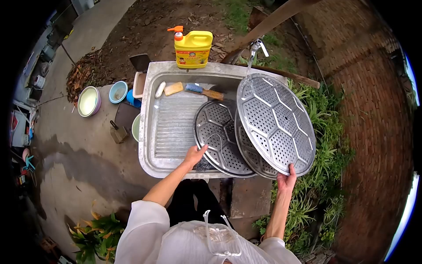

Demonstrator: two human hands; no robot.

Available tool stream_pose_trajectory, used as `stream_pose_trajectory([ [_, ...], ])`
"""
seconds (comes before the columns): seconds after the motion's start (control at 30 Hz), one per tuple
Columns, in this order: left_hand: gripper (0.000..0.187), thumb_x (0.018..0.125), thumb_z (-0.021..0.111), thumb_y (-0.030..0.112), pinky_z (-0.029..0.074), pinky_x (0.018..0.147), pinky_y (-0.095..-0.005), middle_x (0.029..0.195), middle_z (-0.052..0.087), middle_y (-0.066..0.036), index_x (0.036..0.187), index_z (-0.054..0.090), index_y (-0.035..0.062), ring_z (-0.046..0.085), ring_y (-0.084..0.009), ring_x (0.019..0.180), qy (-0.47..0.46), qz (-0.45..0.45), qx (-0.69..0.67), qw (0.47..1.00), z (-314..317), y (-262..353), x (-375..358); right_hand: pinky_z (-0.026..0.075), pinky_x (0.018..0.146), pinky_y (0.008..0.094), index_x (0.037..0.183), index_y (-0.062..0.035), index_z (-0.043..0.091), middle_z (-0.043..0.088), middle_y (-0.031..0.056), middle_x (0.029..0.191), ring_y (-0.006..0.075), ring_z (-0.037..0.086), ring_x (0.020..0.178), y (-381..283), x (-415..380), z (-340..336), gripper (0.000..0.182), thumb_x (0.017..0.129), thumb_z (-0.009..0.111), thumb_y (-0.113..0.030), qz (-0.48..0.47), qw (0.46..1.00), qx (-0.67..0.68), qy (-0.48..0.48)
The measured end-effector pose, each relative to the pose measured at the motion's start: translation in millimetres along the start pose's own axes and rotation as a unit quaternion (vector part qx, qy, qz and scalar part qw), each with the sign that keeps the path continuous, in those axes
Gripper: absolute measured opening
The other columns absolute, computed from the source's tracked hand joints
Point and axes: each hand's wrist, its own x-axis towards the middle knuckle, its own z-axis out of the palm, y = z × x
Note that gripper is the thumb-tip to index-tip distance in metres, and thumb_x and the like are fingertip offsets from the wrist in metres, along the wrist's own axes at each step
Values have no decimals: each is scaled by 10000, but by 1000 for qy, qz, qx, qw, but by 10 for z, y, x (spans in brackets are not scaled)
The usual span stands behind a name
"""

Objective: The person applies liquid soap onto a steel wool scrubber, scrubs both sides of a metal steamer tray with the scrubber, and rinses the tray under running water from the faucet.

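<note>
My right hand (286, 179) grips the lower rim of a large round perforated metal steamer tray (276, 123), held tilted up under a running tap (256, 46). Two more perforated trays (217, 134) lie stacked behind it, leaning in the metal sink (149, 132). My left hand (194, 155) rests on the near edge of the left tray, over a dark scouring pad (203, 165), fingers partly curled. A ribbed washboard surface (176, 125) fills the sink's left half.
A yellow detergent bottle (193, 48) stands on the sink's far rim. A brush (203, 90), a sponge (173, 88) and soap lie in the sink. Bowls (88, 100) sit on the concrete at left. Plants and a brick wall are at right.
</note>
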Motion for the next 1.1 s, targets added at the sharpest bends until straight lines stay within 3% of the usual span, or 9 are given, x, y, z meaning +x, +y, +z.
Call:
stream_pose_trajectory([
  [0.07, 789, 863, 539, 688, 503, 795, -467, 936, 682, -294, 915, 700, -82, 649, -457, 933, -14, 69, 209, 975, -6, 217, 49, 546, 964, 476, 1325, 6, 493, 594, 170, 1295, 291, 600, 1173, 120, -16, 13, 438, 901, 600, 29, 10, 1000, -3, 28],
  [0.17, 895, 798, 513, 785, 506, 849, -503, 953, 667, -322, 923, 706, -80, 648, -464, 956, -3, 11, 444, 896, -140, 905, -38, 547, 964, 435, 1315, 18, 490, 611, 163, 1249, 275, 619, 1123, 358, -159, 120, 481, 859, 624, 97, -38, 993, -110, 24],
  [0.2, 786, 818, 607, 695, 540, 789, -459, 910, 705, -253, 949, 701, -74, 685, -394, 926, 39, -22, 405, 913, -204, 867, 158, 541, 977, 438, 1344, 12, 463, 598, 164, 1267, 275, 610, 1139, 413, -166, 92, 529, 849, 620, 115, -40, 993, -105, 22],
  [0.27, 607, 833, 725, 523, 564, 707, -384, 867, 709, -149, 1023, 683, -52, 707, -269, 862, 24, -159, -134, 978, -325, 836, 143, 550, 967, 440, 1380, -3, 438, 580, 154, 1296, 281, 612, 1137, 480, -144, 31, 601, 827, 632, 130, -4, 999, -50, 20],
  [0.47, 380, 866, 729, 231, 595, 677, -361, 960, 685, -126, 1128, 612, -18, 690, -207, 781, -59, -166, -241, 954, -571, 438, -81, 532, 958, 393, 1317, -50, 519, 607, 105, 1278, 234, 604, 1148, 1037, 122, -355, 419, 915, 629, -10, 66, 996, -30, 57],
  [0.63, 361, 777, 680, 0, 587, 711, -328, 936, 667, -109, 1127, 596, -18, 676, -186, 816, -149, -211, -95, 961, -438, 482, -51, 521, 892, 374, 1247, -104, 566, 659, 34, 1163, 186, 620, 1078, 1389, 140, -464, 313, 951, 636, -178, 147, 987, -61, 23],
  [0.73, 392, 750, 665, -34, 584, 741, -323, 939, 657, -92, 1134, 589, -10, 667, -177, 804, -164, -238, -161, 944, -475, 603, 18, 497, 983, 413, 1211, -65, 555, 646, 107, 1166, 246, 607, 1108, 1554, -127, -316, 291, 966, 611, -212, 193, 980, -52, -14],
  [1.0, 419, 746, 684, -18, 571, 775, -316, 955, 667, -93, 1156, 599, -24, 661, -153, 832, -153, -167, -113, 967, -485, 652, -171, 547, 899, 403, 1161, 18, 536, 644, 178, 1139, 273, 638, 1056, 1740, -461, -88, 614, 898, 645, -526, 421, 874, -242, 13],
  [1.1, 433, 722, 701, -7, 555, 791, -318, 923, 674, -83, 1146, 616, -26, 654, -154, 843, -202, -133, -45, 969, -481, 686, -128, 528, 941, 389, 1164, -29, 569, 635, 111, 1190, 254, 626, 1104, 2006, -537, 188, 424, 960, 605, -399, 397, 910, -114, 22],
])
